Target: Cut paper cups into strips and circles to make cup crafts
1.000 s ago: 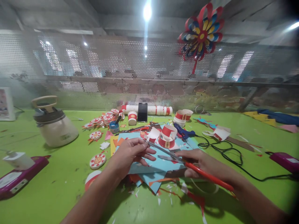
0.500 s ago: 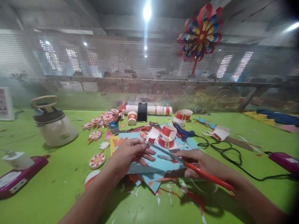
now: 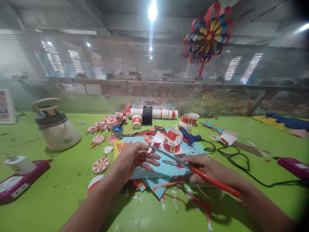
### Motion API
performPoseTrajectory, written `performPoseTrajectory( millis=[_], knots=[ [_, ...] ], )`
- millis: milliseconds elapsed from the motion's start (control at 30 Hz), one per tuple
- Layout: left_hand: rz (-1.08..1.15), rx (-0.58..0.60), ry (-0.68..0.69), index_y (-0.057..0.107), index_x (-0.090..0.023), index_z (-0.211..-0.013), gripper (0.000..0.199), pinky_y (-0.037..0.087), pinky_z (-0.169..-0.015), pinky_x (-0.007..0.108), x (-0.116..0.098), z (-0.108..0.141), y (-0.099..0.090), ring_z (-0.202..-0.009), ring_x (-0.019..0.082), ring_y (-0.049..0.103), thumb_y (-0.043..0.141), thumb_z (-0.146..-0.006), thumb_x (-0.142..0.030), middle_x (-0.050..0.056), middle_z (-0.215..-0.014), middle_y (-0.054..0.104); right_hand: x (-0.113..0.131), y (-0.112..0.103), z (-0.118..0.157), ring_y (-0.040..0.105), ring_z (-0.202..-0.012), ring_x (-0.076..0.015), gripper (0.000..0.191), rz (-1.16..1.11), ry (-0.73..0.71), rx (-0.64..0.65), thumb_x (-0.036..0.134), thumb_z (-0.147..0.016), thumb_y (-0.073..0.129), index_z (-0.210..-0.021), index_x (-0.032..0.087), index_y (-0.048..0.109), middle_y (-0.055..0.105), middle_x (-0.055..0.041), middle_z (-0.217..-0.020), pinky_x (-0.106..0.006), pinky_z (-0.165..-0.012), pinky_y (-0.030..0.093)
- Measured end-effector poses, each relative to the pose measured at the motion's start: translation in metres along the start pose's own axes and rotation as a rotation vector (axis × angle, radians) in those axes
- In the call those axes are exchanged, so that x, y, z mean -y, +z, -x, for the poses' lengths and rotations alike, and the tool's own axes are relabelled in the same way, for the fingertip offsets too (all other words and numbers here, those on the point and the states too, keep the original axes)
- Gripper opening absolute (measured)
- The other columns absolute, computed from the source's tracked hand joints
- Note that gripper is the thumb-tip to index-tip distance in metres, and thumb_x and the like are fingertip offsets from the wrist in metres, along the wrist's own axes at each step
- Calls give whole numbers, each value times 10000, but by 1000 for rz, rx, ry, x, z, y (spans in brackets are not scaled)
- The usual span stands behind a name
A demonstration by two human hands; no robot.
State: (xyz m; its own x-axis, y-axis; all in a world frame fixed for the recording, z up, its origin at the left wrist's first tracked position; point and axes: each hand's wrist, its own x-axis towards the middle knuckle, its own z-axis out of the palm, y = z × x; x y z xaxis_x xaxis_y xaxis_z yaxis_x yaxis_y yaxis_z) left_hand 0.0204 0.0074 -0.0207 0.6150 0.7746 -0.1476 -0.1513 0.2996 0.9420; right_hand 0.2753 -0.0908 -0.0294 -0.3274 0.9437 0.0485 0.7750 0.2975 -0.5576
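Observation:
My right hand [image 3: 202,166] is wrapped around red-handled scissors [image 3: 169,155], their metal blades pointing left over the blue paper [image 3: 154,174]. At the blade tip, thumb and forefinger of my left hand [image 3: 137,158] pinch a small white paper strip [image 3: 150,148]; the other fingers are spread out. Just beyond the blades lie cut red-and-white paper cup rings [image 3: 172,146] and a white cut piece of paper cup [image 3: 158,138]. Orange and white paper scraps [image 3: 169,185] litter the near edge of the blue sheets.
A blue glue gun [image 3: 189,136] with a black cord sits behind my right hand. Round red-and-white discs [image 3: 100,165] lie to the left, near a large jug [image 3: 58,132]. Farther back are a blue jar [image 3: 118,131], a paper cup [image 3: 136,121] and a phone [image 3: 147,116]. Purple power strips [image 3: 24,183] flank the table.
The white strip at the left fingertips now shows more plainly, standing up beside the scissor tip. My left hand has shifted very slightly; the right hand and scissors stay almost still.

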Motion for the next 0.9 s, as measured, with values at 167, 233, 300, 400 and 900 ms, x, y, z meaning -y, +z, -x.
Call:
performPoseTrajectory(
  millis=[167,233,300,400,900],
  knots=[
    [-95,-10,23,608,-112,-728,157,507,-495,242,2,-2,-1,-634,206,705,635,-742,-266,147,-776,736,-1,0,-1,590,-741,-191,496,-1,-9,6,519,-797,630,-1179,202,648,694,-48,-881,-282,-687,462],
    [-113,-12,20,601,-117,-731,150,500,-482,232,4,-3,-1,-625,198,704,654,-747,-256,134,-765,737,-1,0,-2,566,-705,-176,502,8,-18,12,535,-798,623,-1172,201,651,679,-38,-841,-269,-658,452],
    [-119,-19,20,597,-118,-733,135,497,-477,227,5,-4,-2,-620,194,704,652,-754,-240,128,-759,737,0,0,-3,553,-696,-170,503,4,-30,18,544,-808,609,-1170,197,650,665,-31,-819,-262,-649,445],
    [-122,-7,24,602,-115,-741,138,498,-481,222,5,-4,-3,-627,189,705,649,-768,-241,127,-765,739,0,0,-2,530,-660,-153,474,-6,-45,18,525,-826,597,-1161,195,652,639,-13,-775,-249,-625,430],
    [-81,-53,25,626,-96,-765,70,512,-476,228,2,-4,-2,-617,187,703,643,-783,-161,132,-764,736,4,6,-7,540,-668,-162,421,91,45,-63,495,-867,555,-1099,157,651,649,-30,-786,-249,-607,419]
  ],
)
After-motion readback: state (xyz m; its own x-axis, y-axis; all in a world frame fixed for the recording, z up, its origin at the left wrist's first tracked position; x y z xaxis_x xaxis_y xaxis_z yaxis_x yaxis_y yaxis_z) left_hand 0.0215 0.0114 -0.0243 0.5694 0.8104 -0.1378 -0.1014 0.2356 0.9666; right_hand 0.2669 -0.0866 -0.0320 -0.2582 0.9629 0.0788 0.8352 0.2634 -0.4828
